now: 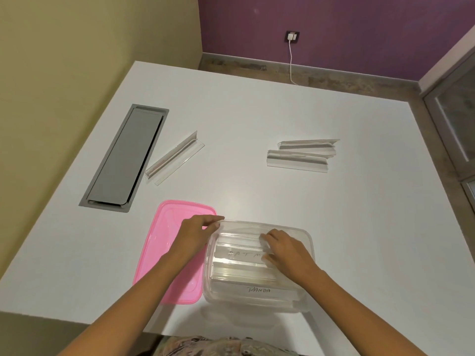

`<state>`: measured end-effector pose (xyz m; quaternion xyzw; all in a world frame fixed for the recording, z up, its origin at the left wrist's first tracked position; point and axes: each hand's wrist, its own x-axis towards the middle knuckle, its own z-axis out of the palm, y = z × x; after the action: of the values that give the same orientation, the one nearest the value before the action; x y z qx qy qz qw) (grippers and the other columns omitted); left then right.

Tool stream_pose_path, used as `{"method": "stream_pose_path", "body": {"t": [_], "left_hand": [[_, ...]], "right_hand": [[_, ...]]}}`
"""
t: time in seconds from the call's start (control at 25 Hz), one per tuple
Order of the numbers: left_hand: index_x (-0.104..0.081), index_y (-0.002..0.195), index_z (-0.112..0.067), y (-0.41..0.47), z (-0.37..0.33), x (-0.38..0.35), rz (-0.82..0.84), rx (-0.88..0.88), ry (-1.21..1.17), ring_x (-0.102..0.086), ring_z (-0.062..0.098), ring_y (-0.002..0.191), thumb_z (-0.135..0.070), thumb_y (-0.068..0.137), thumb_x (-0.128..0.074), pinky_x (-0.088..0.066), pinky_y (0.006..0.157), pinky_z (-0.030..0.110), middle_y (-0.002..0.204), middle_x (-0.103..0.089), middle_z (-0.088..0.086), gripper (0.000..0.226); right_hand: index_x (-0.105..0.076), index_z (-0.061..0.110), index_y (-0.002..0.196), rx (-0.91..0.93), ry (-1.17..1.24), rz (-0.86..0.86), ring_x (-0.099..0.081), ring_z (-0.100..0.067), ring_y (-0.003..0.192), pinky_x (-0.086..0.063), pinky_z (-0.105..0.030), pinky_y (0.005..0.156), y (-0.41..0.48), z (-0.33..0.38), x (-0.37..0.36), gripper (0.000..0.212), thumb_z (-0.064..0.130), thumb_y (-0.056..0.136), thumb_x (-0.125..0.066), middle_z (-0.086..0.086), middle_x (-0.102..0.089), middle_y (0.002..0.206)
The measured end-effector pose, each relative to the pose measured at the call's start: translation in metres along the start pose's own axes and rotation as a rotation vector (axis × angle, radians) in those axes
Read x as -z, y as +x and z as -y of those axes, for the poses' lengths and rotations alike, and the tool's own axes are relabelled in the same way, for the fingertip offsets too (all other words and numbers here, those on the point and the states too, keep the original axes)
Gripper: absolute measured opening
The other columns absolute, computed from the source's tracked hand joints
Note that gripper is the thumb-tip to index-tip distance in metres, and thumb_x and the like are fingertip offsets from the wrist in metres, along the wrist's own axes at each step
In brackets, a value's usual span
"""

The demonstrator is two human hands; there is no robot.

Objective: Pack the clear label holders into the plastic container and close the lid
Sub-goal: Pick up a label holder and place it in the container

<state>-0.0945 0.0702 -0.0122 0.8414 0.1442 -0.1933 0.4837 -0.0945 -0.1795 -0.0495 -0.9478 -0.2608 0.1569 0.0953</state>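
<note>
A clear plastic container [303, 303] sits near the table's front edge with several clear label holders [241, 255] stacked inside; one reads "PANDA". My left hand [198, 232] grips the container's far left corner rim. Inside the container, my right hand [285, 249] presses down on the top holder. The pink lid [164, 242] lies flat on the table just left of the container, partly under my left forearm. One loose label holder [174, 158] lies at the middle left. Two more holders [300, 156] rest side by side at the middle right.
A grey cable hatch [123, 158] is set into the white table [257, 114] at the left. Beyond the table's far edge are a purple wall, a wall socket with a white cable [291, 60] and a door frame on the right.
</note>
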Motion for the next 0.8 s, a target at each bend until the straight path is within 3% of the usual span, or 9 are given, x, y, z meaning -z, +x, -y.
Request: {"method": "stream_pose_path", "body": {"t": [0.16, 0.24, 0.36, 0.44, 0.6, 0.68, 0.8], "left_hand": [[-0.065, 0.122, -0.023, 0.002, 0.0, 0.001, 0.053, 0.007, 0.017, -0.058, 0.018, 0.116, -0.026, 0.096, -0.052, -0.05, 0.098, 0.043, 0.124, -0.066, 0.003, 0.029], [-0.064, 0.124, -0.023, 0.003, -0.001, 0.0, 0.071, 0.017, 0.02, -0.06, 0.02, 0.113, -0.026, 0.097, -0.05, -0.051, 0.096, 0.043, 0.125, -0.065, 0.004, 0.03], [-0.063, 0.124, -0.023, 0.004, 0.0, 0.0, 0.088, 0.021, 0.019, -0.06, 0.02, 0.112, -0.025, 0.098, -0.049, -0.051, 0.096, 0.043, 0.124, -0.066, 0.003, 0.03], [-0.063, 0.123, -0.024, 0.006, 0.001, 0.001, 0.102, 0.028, 0.011, -0.059, 0.02, 0.114, -0.025, 0.098, -0.049, -0.051, 0.096, 0.044, 0.123, -0.066, 0.002, 0.029], [-0.064, 0.123, -0.026, 0.008, 0.0, 0.003, 0.13, 0.037, -0.003, -0.062, 0.018, 0.108, -0.026, 0.097, -0.05, -0.058, 0.083, 0.042, 0.124, -0.064, -0.001, 0.029], [-0.064, 0.121, -0.029, 0.01, 0.001, 0.004, 0.143, 0.044, -0.01, -0.064, 0.018, 0.104, -0.027, 0.097, -0.05, -0.059, 0.08, 0.043, 0.123, -0.065, -0.003, 0.028], [-0.065, 0.116, -0.034, 0.012, 0.003, 0.004, 0.154, 0.054, -0.031, -0.066, 0.024, 0.102, -0.027, 0.096, -0.051, -0.06, 0.078, 0.044, 0.119, -0.066, -0.006, 0.025]], "right_hand": [[-0.067, 0.017, 0.094, 0.108, 0.102, -0.385, -0.063, -0.012, 0.068, -0.051, -0.026, 0.051, 0.012, 0.0, 0.038, 0.008, 0.02, 0.088, -0.063, 0.005, -0.067, 0.082], [-0.065, 0.019, 0.095, 0.042, 0.145, -0.473, -0.061, -0.012, 0.071, -0.05, -0.027, 0.055, 0.035, -0.016, 0.054, 0.007, 0.018, 0.089, -0.06, 0.004, -0.065, 0.082], [-0.056, 0.013, 0.12, -0.205, 0.115, -0.386, -0.057, -0.025, 0.103, -0.05, -0.037, 0.078, 0.082, -0.056, 0.064, 0.029, 0.017, 0.091, -0.056, -0.008, -0.061, 0.112], [-0.042, 0.006, 0.135, -0.366, 0.009, -0.303, -0.044, -0.032, 0.123, -0.045, -0.042, 0.094, 0.11, -0.086, 0.068, 0.042, 0.017, 0.095, -0.05, -0.017, -0.047, 0.134], [-0.025, -0.001, 0.143, -0.49, -0.034, -0.178, -0.033, -0.035, 0.135, -0.034, -0.04, 0.109, 0.141, -0.12, 0.071, 0.06, 0.005, 0.09, -0.052, -0.023, -0.031, 0.148], [-0.032, -0.004, 0.138, -0.489, -0.111, -0.194, -0.043, -0.037, 0.122, -0.039, -0.041, 0.102, 0.146, -0.123, 0.068, 0.055, 0.001, 0.087, -0.052, -0.025, -0.043, 0.134], [-0.055, -0.002, 0.106, -0.447, -0.299, -0.256, -0.054, -0.035, 0.092, -0.046, -0.042, 0.077, 0.144, -0.117, 0.061, 0.026, 0.0, 0.08, -0.056, -0.019, -0.061, 0.095]]}}
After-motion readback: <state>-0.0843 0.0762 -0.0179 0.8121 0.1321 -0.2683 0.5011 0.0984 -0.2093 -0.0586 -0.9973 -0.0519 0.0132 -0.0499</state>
